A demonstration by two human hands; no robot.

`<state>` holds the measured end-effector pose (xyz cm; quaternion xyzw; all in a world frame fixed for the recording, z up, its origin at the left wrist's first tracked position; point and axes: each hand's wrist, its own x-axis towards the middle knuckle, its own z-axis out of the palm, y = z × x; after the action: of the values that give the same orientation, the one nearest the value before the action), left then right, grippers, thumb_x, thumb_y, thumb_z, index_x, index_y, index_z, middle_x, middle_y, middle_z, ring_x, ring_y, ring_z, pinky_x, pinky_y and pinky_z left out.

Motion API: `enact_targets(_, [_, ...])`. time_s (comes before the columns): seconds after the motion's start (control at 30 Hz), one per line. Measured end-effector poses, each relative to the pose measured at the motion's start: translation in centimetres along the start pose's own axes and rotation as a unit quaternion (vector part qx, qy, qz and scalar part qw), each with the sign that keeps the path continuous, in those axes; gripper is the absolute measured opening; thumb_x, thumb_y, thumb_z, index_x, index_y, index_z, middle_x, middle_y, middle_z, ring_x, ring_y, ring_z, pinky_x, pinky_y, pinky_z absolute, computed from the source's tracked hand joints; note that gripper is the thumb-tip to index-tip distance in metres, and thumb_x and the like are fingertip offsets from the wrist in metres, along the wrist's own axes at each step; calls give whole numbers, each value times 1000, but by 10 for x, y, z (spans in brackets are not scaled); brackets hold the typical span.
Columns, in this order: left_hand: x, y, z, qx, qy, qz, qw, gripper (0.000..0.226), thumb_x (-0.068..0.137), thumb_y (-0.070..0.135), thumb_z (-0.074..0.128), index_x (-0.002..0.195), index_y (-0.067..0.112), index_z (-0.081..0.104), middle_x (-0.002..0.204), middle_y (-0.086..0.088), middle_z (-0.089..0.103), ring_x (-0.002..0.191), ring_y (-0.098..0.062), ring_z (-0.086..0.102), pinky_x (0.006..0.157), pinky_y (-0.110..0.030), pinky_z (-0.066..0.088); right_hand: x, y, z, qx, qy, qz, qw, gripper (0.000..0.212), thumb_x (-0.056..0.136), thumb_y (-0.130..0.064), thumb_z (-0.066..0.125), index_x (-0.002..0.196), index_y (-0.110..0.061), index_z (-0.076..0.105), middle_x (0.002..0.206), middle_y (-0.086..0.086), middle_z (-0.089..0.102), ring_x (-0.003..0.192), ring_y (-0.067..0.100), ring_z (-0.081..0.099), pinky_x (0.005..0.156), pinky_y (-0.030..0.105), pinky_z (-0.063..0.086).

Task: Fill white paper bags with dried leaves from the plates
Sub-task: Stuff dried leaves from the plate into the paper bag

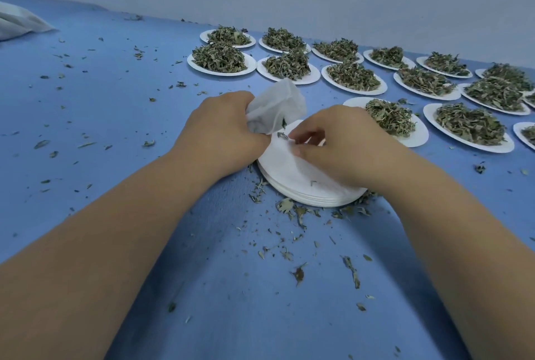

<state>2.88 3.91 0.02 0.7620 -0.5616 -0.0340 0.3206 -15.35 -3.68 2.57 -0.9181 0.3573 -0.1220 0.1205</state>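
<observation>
— Gripping what, was the left hand (pixel 220 131)?
— The white paper bag (pixel 278 105). Its fingers were bunched tight round the lower part, at the far edge of the stack of empty plates (pixel 304 186).
— And the right hand (pixel 338 142)?
— Curled over the top plate, fingertips at a leaf scrap (pixel 282 135). Whether it was pinched, I couldn't tell. Plates of dried leaves (pixel 417 139) sat just beyond.

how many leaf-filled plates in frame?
14 plates: back row six, middle five, front three by the right hand; more possibly cropped at right.
</observation>
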Motion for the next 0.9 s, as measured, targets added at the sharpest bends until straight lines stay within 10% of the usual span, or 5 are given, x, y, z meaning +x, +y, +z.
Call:
enact_targets(0.27, [1,-1,-1,-35,5,-24,999,19,80,31,70,86,16,61,81,0,63,79,-20,61,69,-37,50,1,-11,7,0,-49,-65,997,30,102,-25,59,130,-34,67,133,-8,61,118,16,55,102,31,43])
enact_targets(0.43, [0,-2,2,-18,5,-8,1000,23,83,32,69,93,13,61,85,-1,63,81,-20,59,71,-37,50,-2,-3,-4,-13,-22,-57,998,23,96,-12,68,102,-30,81,107,-15,75,87,-1,64,75,-4,39])
enact_targets(0.73, [2,-6,7,1,34,30,999,19,81,30,66,76,22,50,71,4,57,67,-15,54,57,-33,42,-6,-3,-24,245,246,-39,937,27,88,-13,75,82,-39,77,75,-29,72,70,-8,67,65,6,47])
enact_targets(0.9, [11,-12,16,71,40,61,995,13,67,38,52,72,26,48,64,7,51,61,-11,51,56,-33,45,-7,-21,-5,225,173,-73,956,17,85,-1,75,91,-16,80,85,-7,77,78,2,72,68,19,54])
